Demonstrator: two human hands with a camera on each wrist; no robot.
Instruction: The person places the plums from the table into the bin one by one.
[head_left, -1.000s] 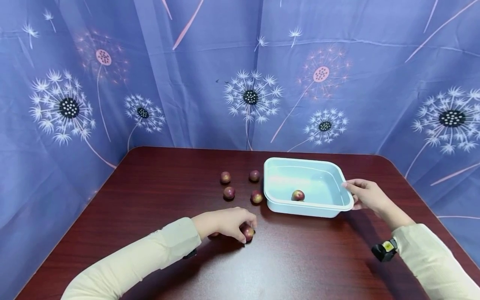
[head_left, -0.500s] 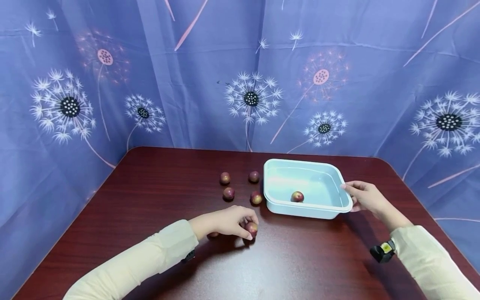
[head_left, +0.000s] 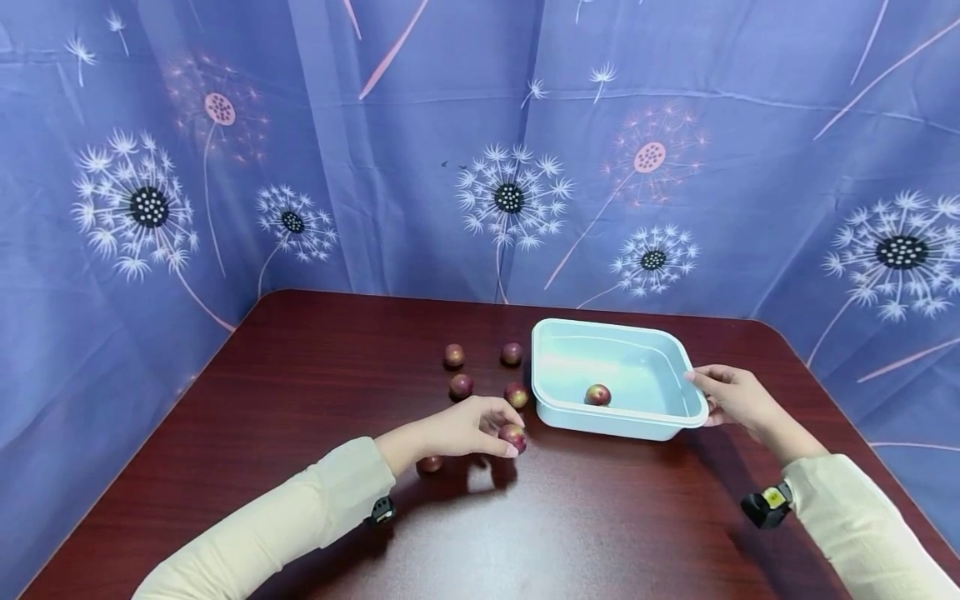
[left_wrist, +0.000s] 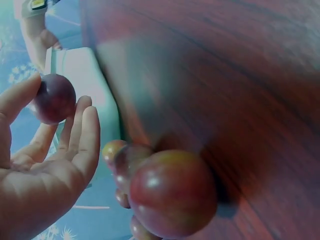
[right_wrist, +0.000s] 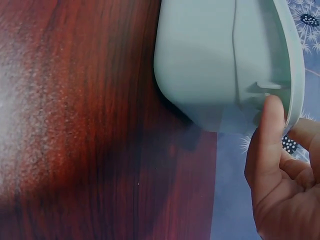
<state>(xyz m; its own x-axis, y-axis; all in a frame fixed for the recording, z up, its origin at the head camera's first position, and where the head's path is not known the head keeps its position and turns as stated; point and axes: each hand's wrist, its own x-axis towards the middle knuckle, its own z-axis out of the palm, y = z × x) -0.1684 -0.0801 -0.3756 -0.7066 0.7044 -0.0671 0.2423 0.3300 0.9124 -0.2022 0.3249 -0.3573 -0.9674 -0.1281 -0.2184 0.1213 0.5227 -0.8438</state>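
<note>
My left hand (head_left: 467, 429) pinches a purple-red passion fruit (head_left: 513, 438) between thumb and fingers, raised over the table with its shadow below. The left wrist view shows the held passion fruit (left_wrist: 56, 99) at the fingertips, the palm turned toward the camera. To its right stands a pale blue plastic container (head_left: 615, 422) with one passion fruit (head_left: 597, 395) inside. My right hand (head_left: 738, 400) grips the container's right end by the rim. In the right wrist view, fingers (right_wrist: 270, 135) lie against the outer wall under the rim (right_wrist: 297, 65).
Several more passion fruits lie on the dark red wooden table (head_left: 330, 367): one fruit (head_left: 453, 356) at the back, another (head_left: 517, 395) beside the container, and one (head_left: 430, 464) under the left wrist. A blue dandelion-print curtain (head_left: 405, 208) hangs behind the table.
My left hand has lifted the passion fruit off the table and carried it slightly away from me and to the right. The right hand and the container stay in place.
</note>
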